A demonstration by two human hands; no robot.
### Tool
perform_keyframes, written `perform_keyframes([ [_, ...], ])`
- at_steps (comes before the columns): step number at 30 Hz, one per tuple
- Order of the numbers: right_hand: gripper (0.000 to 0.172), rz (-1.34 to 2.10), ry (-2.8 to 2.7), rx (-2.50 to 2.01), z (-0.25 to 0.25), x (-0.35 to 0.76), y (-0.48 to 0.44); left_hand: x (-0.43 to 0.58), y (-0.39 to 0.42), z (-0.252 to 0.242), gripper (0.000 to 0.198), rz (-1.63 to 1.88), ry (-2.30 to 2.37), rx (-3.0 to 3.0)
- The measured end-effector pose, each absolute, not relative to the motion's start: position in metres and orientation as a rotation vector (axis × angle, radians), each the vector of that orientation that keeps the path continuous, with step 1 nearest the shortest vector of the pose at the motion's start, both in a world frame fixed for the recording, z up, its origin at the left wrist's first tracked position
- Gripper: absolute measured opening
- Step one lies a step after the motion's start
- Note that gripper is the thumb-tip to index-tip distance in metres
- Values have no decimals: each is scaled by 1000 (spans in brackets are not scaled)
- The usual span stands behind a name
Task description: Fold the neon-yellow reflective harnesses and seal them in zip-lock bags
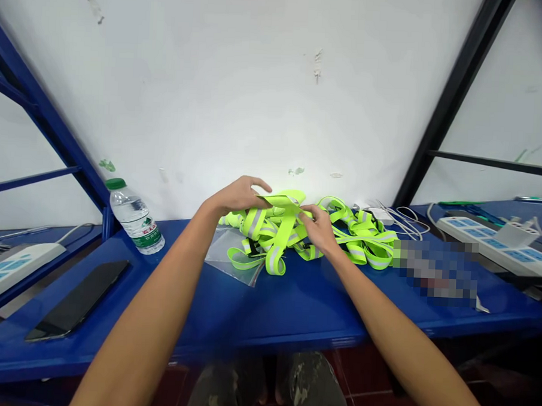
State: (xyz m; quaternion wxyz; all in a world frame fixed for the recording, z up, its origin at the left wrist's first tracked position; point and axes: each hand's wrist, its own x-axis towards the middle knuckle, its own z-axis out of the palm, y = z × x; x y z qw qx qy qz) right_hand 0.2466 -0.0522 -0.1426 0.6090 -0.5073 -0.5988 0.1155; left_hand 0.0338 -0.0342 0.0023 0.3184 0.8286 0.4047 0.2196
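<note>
A tangle of neon-yellow reflective straps [278, 236] with grey bands lies on the blue shelf [266, 310] against the white wall. My left hand [238, 195] rests on top of the pile, fingers curled round a folded strap end. My right hand [319, 229] pinches another part of the same strap bundle from the right. A second heap of the same straps [368, 237] lies just right of my right hand. A clear plastic bag [233, 255] lies flat under the left part of the pile.
A water bottle [135, 218] with a green cap stands at the left by the blue upright. A black phone [78, 299] lies face down near the front left edge. White power strips [493, 245] and cables [400, 220] sit at the right, another power strip [12, 266] at the far left.
</note>
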Motion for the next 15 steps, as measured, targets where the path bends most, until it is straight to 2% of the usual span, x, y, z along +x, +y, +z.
perform_keyframes([
  [3, 29, 525, -1248, -1091, -140, 254, -49, 23, -36, -5, 28, 242, 882, 2003],
  [6, 32, 676, -1313, -1043, -139, 251, -51, 20, -38, -13, 32, 134, 712, 1817],
  [11, 30, 545, -1381, -1054, -140, 247, -53, 36, -35, -18, 35, 519, 612, 1600],
  [15, 43, 297, -1288, -1119, -137, 245, -57, 56, -32, -14, 32, 846, 582, 1495],
])
